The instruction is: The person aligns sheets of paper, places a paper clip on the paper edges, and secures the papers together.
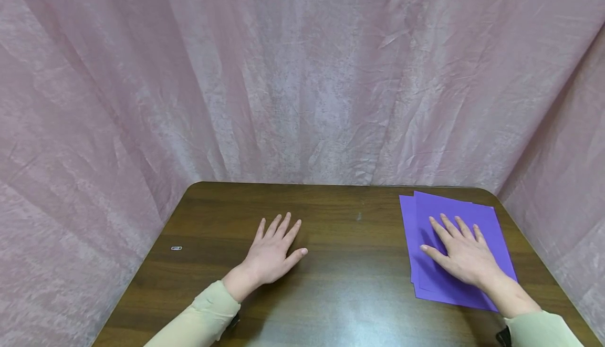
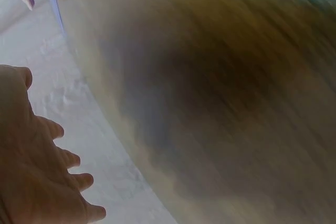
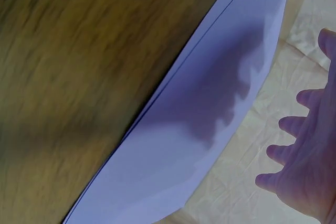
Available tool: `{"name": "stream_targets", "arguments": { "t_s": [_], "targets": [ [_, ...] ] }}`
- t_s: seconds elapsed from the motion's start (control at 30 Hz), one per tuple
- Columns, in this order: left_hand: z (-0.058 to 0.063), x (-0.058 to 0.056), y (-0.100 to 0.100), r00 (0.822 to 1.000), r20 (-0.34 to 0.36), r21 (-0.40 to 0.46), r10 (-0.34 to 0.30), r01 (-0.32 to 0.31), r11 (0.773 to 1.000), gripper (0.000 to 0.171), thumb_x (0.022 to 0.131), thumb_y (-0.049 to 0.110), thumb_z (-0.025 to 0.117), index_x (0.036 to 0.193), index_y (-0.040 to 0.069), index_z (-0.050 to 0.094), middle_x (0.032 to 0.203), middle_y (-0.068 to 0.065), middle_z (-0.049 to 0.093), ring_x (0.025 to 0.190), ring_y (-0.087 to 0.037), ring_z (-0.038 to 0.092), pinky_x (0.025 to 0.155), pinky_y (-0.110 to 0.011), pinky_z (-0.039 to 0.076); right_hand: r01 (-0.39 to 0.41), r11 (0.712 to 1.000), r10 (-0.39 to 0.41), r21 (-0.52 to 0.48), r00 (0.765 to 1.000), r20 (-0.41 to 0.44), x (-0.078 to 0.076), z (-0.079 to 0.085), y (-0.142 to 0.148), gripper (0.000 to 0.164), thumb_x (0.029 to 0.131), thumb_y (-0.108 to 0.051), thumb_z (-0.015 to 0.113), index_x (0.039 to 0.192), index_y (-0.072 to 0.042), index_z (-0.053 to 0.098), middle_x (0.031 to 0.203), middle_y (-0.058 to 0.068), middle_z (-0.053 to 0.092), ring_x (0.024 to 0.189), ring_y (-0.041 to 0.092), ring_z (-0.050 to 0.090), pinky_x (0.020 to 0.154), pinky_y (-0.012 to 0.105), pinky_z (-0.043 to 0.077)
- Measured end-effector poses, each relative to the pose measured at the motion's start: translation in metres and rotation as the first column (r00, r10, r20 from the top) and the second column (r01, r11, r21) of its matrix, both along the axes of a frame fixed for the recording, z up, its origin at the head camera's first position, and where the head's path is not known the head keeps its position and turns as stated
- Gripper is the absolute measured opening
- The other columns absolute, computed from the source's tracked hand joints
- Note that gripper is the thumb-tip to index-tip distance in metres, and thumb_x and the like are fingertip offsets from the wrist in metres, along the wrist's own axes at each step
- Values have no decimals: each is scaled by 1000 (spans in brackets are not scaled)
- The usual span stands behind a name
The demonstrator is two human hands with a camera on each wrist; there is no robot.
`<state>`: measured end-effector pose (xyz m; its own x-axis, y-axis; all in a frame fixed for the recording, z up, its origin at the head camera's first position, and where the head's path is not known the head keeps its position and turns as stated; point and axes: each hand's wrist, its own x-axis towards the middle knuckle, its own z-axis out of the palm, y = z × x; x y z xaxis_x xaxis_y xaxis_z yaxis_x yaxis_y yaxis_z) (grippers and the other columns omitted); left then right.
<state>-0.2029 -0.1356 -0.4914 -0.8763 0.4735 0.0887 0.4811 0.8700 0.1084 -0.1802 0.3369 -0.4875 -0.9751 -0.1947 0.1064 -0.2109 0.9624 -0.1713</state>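
Two overlapping sheets of purple paper (image 1: 472,218) lie at the right end of the table, one slightly offset from the other. My right hand (image 1: 465,255) is spread over them, fingers straight; in the right wrist view it stands above the paper (image 3: 157,166), casting a shadow on it. My left hand (image 1: 269,255) is spread palm down over the bare wood left of centre, and the left wrist view shows a gap between it and the table. Further left lies a small paper clip (image 1: 176,248), apart from both hands.
The brown wooden table (image 1: 340,252) has rounded far corners. Pink velvety curtains (image 1: 302,74) hang behind it and along both sides. A small pale mark (image 1: 358,216) shows on the wood near the far edge.
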Motion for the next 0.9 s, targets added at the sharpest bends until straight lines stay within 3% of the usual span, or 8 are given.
{"name": "stream_targets", "arguments": {
  "t_s": [0.3, 0.63, 0.9],
  "targets": [
    [-1, 6, 24, 997, -10, 28, -74, 75, 997, 76, 103, 69, 30, 163, 22, 27, 170, -10, 18, 154, -36, 19, 120, -64, 8, 22, 1000, -22, -4, 1000, 3, 3, -1, 10, 85, 99, -66, 52, 158, -6, 36, 160, 29, 30, 143, 59, 21, 110, 77, 4],
    [2, 15, 49, 993, 3, -39, -119, 119, 992, 76, 103, 70, 26, 164, 25, 24, 171, -6, 14, 155, -31, 15, 122, -61, 6, 46, 999, -46, -9, 999, 19, 6, -4, 25, 87, 99, -66, 50, 159, -6, 33, 160, 32, 28, 142, 62, 19, 110, 77, 1],
    [4, 18, 68, 989, -3, -43, -147, 146, 988, 75, 104, 68, 28, 164, 24, 24, 171, -5, 12, 156, -30, 14, 122, -60, 7, 68, 998, -68, -2, 997, 35, 9, -2, 33, 88, 99, -67, 48, 160, -6, 30, 159, 33, 27, 140, 64, 19, 110, 78, 0]
  ]
}}
